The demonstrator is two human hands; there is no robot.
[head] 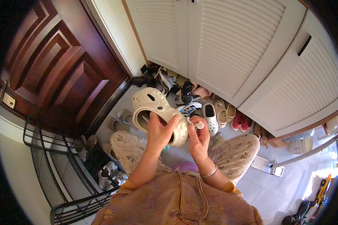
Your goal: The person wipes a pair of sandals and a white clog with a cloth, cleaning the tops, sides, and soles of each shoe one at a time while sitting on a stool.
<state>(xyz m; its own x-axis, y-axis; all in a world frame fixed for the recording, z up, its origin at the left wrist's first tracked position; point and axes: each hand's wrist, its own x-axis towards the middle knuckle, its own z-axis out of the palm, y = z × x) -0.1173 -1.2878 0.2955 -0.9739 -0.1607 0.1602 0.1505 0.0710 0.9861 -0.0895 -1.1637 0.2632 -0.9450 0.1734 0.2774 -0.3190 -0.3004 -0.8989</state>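
Note:
A cream foam clog (153, 98) is held up above the floor, tilted with its strap end towards the upper left. My left hand (160, 132) grips it, the fingers reaching inside the opening and the thumb on the outer side. My right hand (199, 136) pinches a crumpled white wipe or tissue (198, 123) against the clog's right end. Beyond my right hand, a white clog with dark lining (210, 119) stands on the floor. A blue, black and white shoe (190, 108) lies just behind the held clog.
Many shoes line the base of white louvred cabinets (236, 47), including red shoes (242, 122). At left are a dark wooden door (70, 73) and a black metal rack (73, 168). A white floor mop (270, 167) lies at right. A purple seat (186, 166) shows between my legs.

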